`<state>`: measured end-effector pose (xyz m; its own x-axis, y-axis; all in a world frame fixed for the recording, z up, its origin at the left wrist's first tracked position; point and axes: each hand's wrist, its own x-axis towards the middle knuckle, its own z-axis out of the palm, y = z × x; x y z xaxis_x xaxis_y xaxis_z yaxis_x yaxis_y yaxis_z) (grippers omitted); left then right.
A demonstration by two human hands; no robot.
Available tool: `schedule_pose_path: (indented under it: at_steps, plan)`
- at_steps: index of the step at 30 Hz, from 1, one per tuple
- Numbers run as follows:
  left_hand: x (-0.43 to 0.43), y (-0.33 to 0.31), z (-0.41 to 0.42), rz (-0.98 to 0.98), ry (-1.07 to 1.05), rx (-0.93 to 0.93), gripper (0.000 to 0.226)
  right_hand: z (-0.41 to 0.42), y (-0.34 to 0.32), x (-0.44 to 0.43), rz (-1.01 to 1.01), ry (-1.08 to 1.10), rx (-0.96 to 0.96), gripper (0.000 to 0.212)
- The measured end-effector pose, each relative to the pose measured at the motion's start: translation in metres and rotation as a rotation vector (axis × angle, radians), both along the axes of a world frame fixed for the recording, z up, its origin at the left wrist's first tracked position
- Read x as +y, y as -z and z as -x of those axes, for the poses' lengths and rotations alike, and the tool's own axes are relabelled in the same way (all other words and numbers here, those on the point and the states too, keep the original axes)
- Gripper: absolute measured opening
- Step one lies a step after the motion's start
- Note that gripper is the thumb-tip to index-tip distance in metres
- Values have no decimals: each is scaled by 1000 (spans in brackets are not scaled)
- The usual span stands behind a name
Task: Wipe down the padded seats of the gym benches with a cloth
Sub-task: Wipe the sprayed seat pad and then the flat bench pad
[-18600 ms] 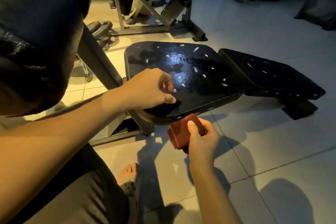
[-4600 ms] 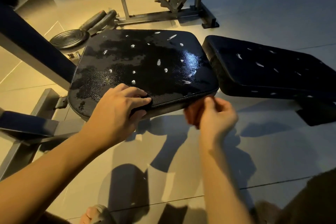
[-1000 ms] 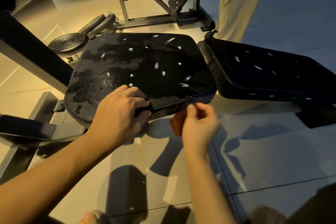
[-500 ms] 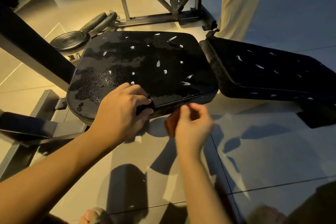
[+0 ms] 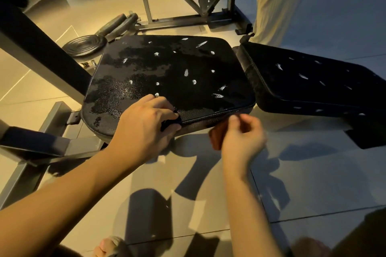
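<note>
- While the left hand (image 5: 146,125) pinches the near rim of the black seat pad (image 5: 167,73), fingers on top and thumb beneath, the right hand (image 5: 243,137) is curled round a reddish-brown cloth (image 5: 216,136).
- The cloth sits just below the pad's front edge, mostly hidden by the blurred right hand.
- White flecks (image 5: 186,72) dot the pad's top, and its left part shows a patchy sheen.
- The back pad (image 5: 313,89) lies just to the right, also flecked.
- A weight plate (image 5: 84,48) rests on the tiled floor (image 5: 313,183) behind the seat's left corner.
- A cream trouser leg (image 5: 277,2) stands beyond the back pad.
</note>
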<state>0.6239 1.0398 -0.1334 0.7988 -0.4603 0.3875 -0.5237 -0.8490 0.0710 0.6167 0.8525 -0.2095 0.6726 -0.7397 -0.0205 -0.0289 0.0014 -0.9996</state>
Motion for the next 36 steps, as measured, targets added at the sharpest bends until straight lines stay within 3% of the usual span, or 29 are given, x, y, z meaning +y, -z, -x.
schedule_pose_path:
  at_steps: [4, 9, 12, 18, 24, 31, 36]
  plan:
    - [-2, 0, -1, -11, 6, -6, 23, 33, 6, 59, 109, -299, -59, 16]
    - [1, 2, -1, 2, 13, -7, 26, 6, 0, 0, -28, -11, -5, 15]
    - [1, 3, -2, 17, 21, -2, 29, 0, -1, -7, -59, -3, 36, 14]
    - [0, 0, -3, 23, 26, 1, 30, 35, 3, 74, 92, -348, -32, 11]
    - [3, 1, -3, 18, 22, 4, 25, 11, 3, 17, -73, -66, 3, 14]
    - [4, 2, -5, 50, 29, 18, 25, 35, 0, 77, 29, -354, -35, 11]
    - [4, -1, -3, 44, 44, 26, 31, 13, -7, 25, -103, -101, -10, 15]
